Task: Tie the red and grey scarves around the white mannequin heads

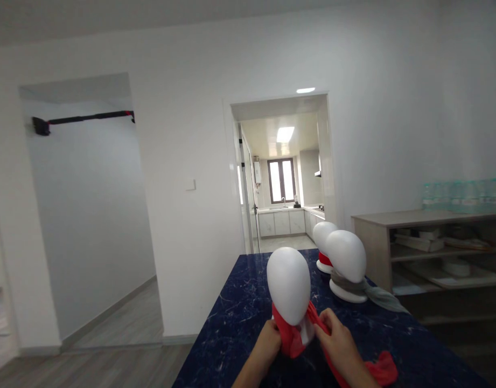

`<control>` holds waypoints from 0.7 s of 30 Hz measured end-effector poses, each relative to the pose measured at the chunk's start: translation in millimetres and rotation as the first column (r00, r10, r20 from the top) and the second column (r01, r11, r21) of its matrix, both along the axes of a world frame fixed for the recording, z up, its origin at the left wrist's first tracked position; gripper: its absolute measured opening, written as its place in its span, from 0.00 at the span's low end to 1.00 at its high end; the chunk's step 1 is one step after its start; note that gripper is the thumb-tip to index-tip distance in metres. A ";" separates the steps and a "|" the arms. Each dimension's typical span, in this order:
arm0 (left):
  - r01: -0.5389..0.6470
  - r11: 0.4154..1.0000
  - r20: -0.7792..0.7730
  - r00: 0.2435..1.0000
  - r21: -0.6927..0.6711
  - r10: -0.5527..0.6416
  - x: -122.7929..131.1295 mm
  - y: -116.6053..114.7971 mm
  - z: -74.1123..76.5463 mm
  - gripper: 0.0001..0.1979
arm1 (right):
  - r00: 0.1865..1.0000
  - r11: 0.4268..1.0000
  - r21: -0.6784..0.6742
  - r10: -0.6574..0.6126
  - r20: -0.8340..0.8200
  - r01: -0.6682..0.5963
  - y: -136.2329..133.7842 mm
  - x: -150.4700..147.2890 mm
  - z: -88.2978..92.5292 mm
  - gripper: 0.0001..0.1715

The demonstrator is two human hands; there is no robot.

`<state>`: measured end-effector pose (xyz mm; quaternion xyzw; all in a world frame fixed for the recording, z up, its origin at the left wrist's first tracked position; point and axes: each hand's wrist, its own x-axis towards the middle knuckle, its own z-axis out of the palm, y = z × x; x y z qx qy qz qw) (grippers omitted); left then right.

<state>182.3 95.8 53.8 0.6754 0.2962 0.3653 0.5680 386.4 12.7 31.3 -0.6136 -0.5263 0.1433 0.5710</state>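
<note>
A white mannequin head [288,284] stands upright on the dark blue marbled table [227,318]. Around its neck runs a coral-red scarf [290,339], with one part hanging in front and a long tail trailing over the table to the right. My left hand [267,340] is closed at the left side of the neck, its fingertips partly hidden against the scarf. On the other side, my right hand [332,331] pinches the scarf between thumb and fingers, just right of the neck.
Behind to the right are a mannequin head [347,256] with a grey scarf [377,296] and another head [323,234] with a red scarf [325,260]. A wooden shelf unit [372,242] carrying several water bottles [461,195] stands right. Beyond the table, a doorway opens onto a kitchen.
</note>
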 end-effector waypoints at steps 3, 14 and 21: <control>0.037 0.998 -0.028 0.999 0.046 -0.036 -5.4 -4.8 11.0 0.11 | 0.984 0.988 0.007 0.157 -0.088 -0.157 4.8 -30.7 3.6 0.06; 0.041 0.979 -0.072 0.997 0.200 -0.027 -6.2 -8.3 16.1 0.11 | 0.993 0.984 -0.139 0.112 -0.031 -0.115 0.0 -69.6 9.0 0.26; 0.042 0.970 -0.071 0.997 0.238 -0.026 -5.6 -20.0 30.6 0.18 | 0.977 0.965 -0.186 0.161 -0.143 -0.186 14.2 -83.4 11.3 0.24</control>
